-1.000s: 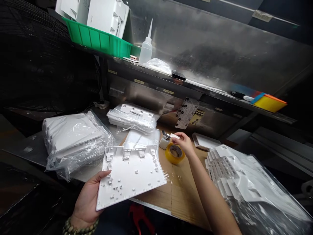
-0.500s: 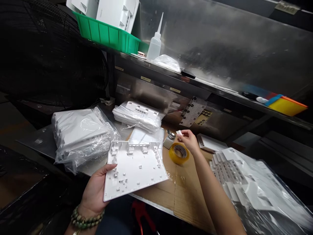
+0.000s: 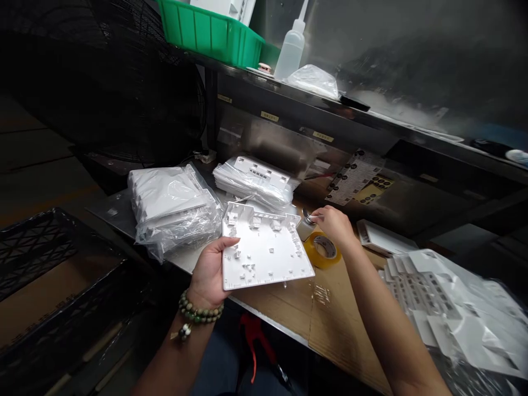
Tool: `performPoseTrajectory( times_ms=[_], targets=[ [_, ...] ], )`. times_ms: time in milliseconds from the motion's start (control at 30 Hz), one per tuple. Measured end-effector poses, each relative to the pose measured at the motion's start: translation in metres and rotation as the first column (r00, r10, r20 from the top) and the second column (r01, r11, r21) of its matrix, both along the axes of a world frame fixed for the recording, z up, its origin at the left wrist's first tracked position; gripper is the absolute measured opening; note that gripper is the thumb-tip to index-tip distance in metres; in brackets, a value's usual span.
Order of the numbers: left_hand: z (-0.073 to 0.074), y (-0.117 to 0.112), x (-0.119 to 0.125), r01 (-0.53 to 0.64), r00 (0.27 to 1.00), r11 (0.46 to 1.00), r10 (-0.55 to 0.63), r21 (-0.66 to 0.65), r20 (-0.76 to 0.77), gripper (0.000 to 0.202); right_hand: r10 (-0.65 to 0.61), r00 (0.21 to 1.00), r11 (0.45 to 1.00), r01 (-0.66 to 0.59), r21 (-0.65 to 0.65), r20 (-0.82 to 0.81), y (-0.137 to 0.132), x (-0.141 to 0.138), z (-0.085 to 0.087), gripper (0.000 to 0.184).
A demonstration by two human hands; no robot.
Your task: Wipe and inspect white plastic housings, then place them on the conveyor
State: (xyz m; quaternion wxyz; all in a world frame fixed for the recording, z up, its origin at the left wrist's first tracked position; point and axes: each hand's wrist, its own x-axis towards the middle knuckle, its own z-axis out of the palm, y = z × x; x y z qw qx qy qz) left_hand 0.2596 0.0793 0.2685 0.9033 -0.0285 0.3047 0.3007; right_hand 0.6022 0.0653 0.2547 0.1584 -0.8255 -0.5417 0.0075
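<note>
Head view: left of and beyond the left hand (image 3: 210, 272) lies a bagged stack (image 3: 169, 198) of white parts. That hand grips a white panel (image 3: 264, 258) by its left edge, thumb on top, studded face up. Right of the panel, a small dispenser bottle (image 3: 305, 228) stands at the fingertips of the right hand (image 3: 334, 224), which are bunched at its top; whether they pinch anything cannot be told. A yellow tape roll (image 3: 319, 261) lies just nearer than that hand.
</note>
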Motion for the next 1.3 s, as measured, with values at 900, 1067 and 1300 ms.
performPoseTrajectory(
  times_ms=[900,1067,1300],
  targets=[
    [0.005,-0.039,0.021,-0.118,0.992,0.934,0.127,0.338,-0.005,0.105,0.555,0.803,0.73,-0.344,0.59,-0.218,-0.136,-0.232,0.018,0.016],
    [0.006,-0.039,0.019,-0.113,0.993,0.93,0.118,0.351,0.007,0.104,0.559,0.804,0.74,-0.373,0.56,-0.202,-0.138,-0.23,0.017,0.015],
    [-0.002,-0.039,0.02,-0.093,0.995,0.923,0.102,0.373,-0.004,0.105,0.549,0.799,0.732,-0.32,0.601,-0.244,-0.139,-0.236,0.012,0.016]
  ],
)
